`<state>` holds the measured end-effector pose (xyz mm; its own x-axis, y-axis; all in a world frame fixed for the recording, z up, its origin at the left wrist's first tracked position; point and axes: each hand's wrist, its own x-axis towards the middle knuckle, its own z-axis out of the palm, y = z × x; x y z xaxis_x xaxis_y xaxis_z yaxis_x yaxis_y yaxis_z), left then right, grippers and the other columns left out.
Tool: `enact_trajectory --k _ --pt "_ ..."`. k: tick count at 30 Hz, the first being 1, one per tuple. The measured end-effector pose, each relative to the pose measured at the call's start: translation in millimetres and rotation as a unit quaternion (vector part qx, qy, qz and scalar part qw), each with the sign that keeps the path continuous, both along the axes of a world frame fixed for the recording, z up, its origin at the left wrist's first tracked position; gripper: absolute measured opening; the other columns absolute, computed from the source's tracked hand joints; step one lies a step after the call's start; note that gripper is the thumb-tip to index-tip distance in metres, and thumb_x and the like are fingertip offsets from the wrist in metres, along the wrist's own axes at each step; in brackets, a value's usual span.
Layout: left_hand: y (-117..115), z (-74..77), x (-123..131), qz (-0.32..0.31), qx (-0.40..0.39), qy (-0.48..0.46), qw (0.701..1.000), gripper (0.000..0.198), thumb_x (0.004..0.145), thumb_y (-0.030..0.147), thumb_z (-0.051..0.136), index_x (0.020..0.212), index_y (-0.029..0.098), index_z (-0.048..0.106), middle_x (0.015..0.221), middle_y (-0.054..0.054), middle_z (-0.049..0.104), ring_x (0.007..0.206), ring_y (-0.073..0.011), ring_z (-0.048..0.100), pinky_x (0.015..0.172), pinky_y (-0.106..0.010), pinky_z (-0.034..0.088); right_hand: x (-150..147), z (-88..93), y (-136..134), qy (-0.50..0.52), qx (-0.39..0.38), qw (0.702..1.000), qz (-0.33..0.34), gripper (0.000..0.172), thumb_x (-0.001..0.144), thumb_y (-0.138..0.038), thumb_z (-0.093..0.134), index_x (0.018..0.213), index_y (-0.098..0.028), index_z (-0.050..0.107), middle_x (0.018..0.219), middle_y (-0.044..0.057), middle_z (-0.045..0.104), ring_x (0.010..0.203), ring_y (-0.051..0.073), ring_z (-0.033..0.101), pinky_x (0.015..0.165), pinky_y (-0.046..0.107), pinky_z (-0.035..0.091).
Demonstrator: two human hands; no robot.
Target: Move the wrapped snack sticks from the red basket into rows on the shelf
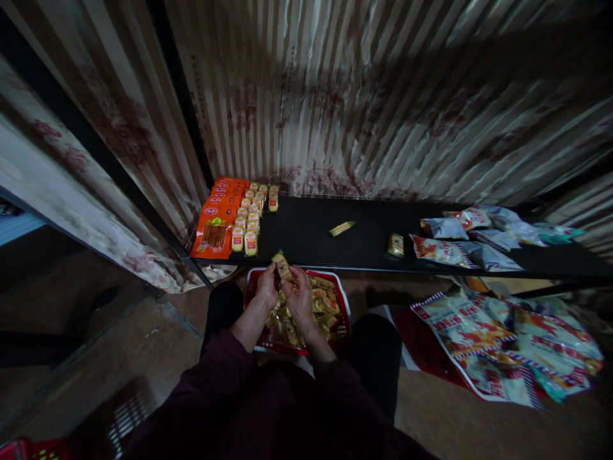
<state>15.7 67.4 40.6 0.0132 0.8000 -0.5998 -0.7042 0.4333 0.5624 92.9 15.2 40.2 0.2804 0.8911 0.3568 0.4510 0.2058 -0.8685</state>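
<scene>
Above a red basket with a white rim [345, 300], my left hand [268, 286] and my right hand [301, 297] both close around one small wrapped snack pack [281, 265]. Its upper end shows between my fingers; the lower part is hidden by them. Many similar yellow packs [325, 300] fill the basket between my knees. On the black shelf [306, 223] in front, similar packs [251, 217] stand in rows on the left. Beside them lies a row of orange snack bags [216, 223]. A single pack [341, 229] lies mid-shelf, and another pack [395, 245] is farther right.
Several white-and-red snack bags [445, 249] lie on the shelf's right part. Below them, a second basket [431, 348] on the floor is heaped with larger bags [479, 332]. A striped curtain [306, 115] hangs behind the shelf, and a dark metal post [184, 89] rises at its left.
</scene>
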Motion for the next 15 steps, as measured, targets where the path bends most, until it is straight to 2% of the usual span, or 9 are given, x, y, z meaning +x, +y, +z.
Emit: enact_trajectory --k 8,15 --pt "-1.7 0.3 -1.9 0.012 -0.031 0.007 0.999 0.016 0.068 0.027 0.068 0.070 0.013 0.060 0.059 0.001 0.059 0.052 -0.0100 0.055 0.058 -0.024 0.045 -0.1 2.6 -1.7 -0.061 0.024 0.998 0.018 0.033 0.080 -0.029 0.054 0.113 -0.021 0.056 0.118 0.010 0.057 0.113 0.024 0.049 0.099 0.045 0.039" --pt "0.4 6.3 -3.6 -0.001 -0.057 -0.005 0.998 0.013 0.069 0.024 0.066 0.065 0.014 0.059 0.058 0.000 0.059 0.053 -0.0114 0.057 0.057 -0.024 0.048 -2.8 12.4 -6.8 -0.075 0.024 0.996 0.042 0.024 0.081 -0.029 0.056 0.104 -0.023 0.060 0.116 0.008 0.059 0.110 0.023 0.052 0.096 0.044 0.040"
